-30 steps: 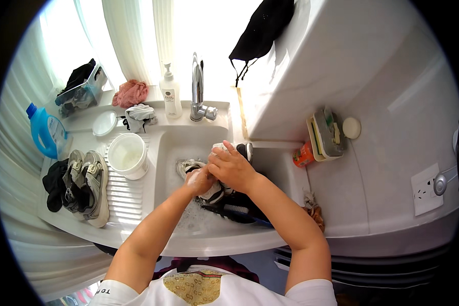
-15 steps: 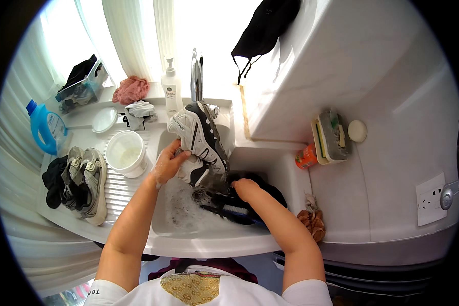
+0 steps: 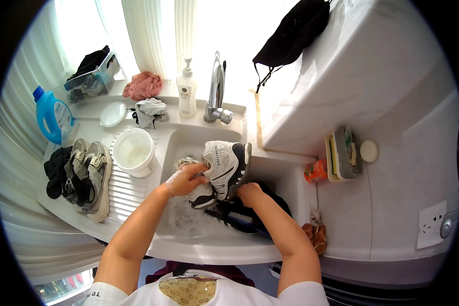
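Note:
My left hand (image 3: 186,178) grips a wet white sneaker (image 3: 220,166) with black trim by its collar, holding it in the sink (image 3: 181,136). A matching second sneaker (image 3: 201,198) is beside it, under the same hand. My right hand (image 3: 250,194) is closed at the lower right side of the first sneaker; its fingertips are hidden, so what it holds cannot be made out. Below lies a dark scrub brush (image 3: 238,219) with pale bristles. Dark wet material (image 3: 276,206) lies in the sink beneath my right hand, among soapy water.
A chrome faucet (image 3: 218,92) and white pump bottle (image 3: 186,94) stand behind the sink. Left are a white bucket (image 3: 133,153), grey sneakers (image 3: 94,178) and a blue jug (image 3: 53,117). Right are an orange can (image 3: 316,170), a sponge holder (image 3: 344,153) and a brown cloth (image 3: 316,233).
The upper sneaker has come down from near the faucet toward me, and its toe no longer points up at the tap. My right hand stays low in the sink. The view has shifted slightly.

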A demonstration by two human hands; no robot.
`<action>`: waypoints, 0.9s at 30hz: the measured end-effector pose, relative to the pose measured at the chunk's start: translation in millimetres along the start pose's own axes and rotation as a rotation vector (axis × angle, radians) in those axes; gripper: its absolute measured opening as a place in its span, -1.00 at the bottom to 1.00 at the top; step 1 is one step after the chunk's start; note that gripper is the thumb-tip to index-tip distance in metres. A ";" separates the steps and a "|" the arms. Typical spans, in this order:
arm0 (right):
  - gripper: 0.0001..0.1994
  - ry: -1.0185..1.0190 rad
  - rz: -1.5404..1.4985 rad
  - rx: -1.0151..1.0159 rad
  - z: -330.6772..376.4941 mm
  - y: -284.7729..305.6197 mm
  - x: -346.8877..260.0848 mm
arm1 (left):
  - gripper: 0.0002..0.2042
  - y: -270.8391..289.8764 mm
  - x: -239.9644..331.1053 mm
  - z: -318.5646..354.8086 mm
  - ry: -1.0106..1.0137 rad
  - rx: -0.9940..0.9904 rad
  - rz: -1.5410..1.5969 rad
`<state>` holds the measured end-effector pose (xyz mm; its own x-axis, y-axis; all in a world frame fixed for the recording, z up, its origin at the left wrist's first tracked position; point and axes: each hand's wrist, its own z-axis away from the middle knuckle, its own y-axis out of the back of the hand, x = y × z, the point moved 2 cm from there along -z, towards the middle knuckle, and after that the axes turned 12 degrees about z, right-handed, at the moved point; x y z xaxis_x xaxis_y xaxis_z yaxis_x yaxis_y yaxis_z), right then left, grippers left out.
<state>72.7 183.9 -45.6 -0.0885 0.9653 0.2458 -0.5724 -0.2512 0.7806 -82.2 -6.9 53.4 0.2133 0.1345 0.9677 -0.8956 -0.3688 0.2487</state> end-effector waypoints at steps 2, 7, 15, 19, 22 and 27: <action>-0.69 -0.041 -0.073 0.149 43.4 25.8 19.1 | -0.72 -8.2 1.1 -5.2 -0.041 -0.015 -0.041; -0.72 -0.283 -0.320 0.367 151.7 91.4 53.3 | -0.68 -27.6 16.3 -20.4 -0.097 -0.032 -0.125; -0.72 -0.410 -0.535 0.665 226.9 134.3 58.9 | -0.69 -100.7 6.2 -54.0 -0.096 -0.165 -0.302; -0.71 -0.387 -0.701 0.735 218.0 139.0 57.2 | -0.58 -125.5 0.4 -54.4 -0.122 -0.076 -0.302; -0.68 -0.349 -0.844 0.879 199.5 141.0 52.1 | -0.62 -102.9 -4.1 -48.2 -0.132 -0.007 -0.153; -0.78 -0.237 -1.483 0.798 139.0 151.1 13.6 | -0.59 -26.9 -14.8 2.3 0.247 0.503 0.587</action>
<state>98.4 149.1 155.6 0.2625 0.3744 -0.8894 0.4829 0.7470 0.4570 -60.4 -1.1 32.4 -0.3817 -0.0321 0.9237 -0.5395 -0.8038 -0.2509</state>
